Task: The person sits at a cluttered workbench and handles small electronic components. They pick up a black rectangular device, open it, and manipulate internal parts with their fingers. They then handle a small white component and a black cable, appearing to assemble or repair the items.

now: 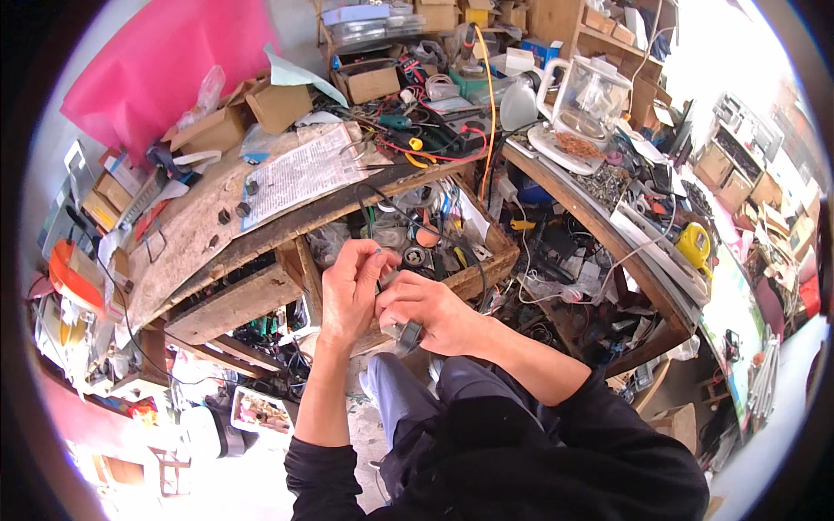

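Note:
Both my hands are close together above the open drawer (497, 260). My left hand (347, 291) has its fingers pinched, with a tiny bluish tip showing at them; what it grips is mostly hidden. Curled just to the right, my right hand (434, 311) closes around a small silvery part with a black end (408, 337), which pokes out below its fingers. The fingertips of the two hands nearly meet over a dark sliver between them. Inside the drawer lie a round orange piece (426, 235), cables and small parts.
On the worktop lie a printed sheet (304, 174), several small dark pieces and a yellow-handled tool (419, 154). A clear jug (591, 97) stands on the right-hand bench, with a yellow tape measure (693, 245) farther along. Cables tangle between the benches.

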`<state>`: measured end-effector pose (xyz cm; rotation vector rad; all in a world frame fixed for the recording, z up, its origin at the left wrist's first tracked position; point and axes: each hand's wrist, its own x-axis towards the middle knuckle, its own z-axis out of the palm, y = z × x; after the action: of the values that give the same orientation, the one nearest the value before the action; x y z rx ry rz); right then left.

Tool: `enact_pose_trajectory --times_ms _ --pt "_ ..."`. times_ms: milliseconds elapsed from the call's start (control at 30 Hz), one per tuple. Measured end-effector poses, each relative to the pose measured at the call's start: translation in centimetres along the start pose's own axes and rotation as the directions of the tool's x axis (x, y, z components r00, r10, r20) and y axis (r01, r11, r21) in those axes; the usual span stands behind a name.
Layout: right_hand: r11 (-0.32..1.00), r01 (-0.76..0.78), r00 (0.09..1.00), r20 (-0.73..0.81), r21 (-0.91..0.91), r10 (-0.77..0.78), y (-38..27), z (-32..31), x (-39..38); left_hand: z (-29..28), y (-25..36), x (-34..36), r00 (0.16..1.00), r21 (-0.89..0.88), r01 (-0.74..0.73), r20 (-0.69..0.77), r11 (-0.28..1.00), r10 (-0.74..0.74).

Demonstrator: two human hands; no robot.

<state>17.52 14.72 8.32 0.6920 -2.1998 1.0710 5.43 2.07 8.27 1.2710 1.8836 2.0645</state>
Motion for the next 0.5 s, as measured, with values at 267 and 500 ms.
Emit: enact_pose_trajectory --times_ms 267,500 --pt "0.652 -0.578 0.603 -0.282 0.491 0.746 0.1 -5.0 -0.6 -0.1 -3.7 -1.9 0.986 0.110 0.033 -0.166 0.993 -0.014" --pt "0.864 -0.426 0.394 -0.805 0.268 0.443 9.1 -15.3 -6.5 -1.1 -5.5 -2.4 0.971 -0.151 0.048 -0.226 0.987 -0.082"
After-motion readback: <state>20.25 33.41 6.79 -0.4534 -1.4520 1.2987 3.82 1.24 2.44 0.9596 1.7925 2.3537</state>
